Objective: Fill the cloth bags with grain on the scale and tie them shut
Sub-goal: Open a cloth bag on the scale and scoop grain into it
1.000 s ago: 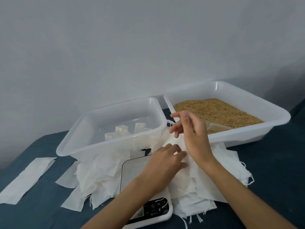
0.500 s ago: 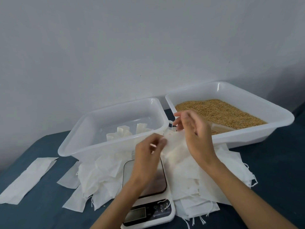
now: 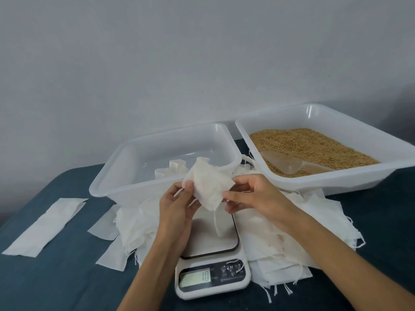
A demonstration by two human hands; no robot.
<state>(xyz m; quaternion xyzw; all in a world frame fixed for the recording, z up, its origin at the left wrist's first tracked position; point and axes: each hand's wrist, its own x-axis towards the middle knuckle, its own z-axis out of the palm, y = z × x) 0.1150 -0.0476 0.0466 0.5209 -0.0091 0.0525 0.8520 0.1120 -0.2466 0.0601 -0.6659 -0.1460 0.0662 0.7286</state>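
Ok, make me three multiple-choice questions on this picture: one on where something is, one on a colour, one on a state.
1. Where does the clear scoop lie?
A. in the grain tray
B. on the scale
C. in the left tray

2. What colour is the table cover?
A. red
B. dark blue
C. yellow

3. How is the cloth bag held?
A. flat on the scale
B. by one hand only
C. between both hands above the scale

Answers: 1 A, it rests on the grain; 2 B, blue cloth shows around everything; 3 C, left hand and right hand pinch it.
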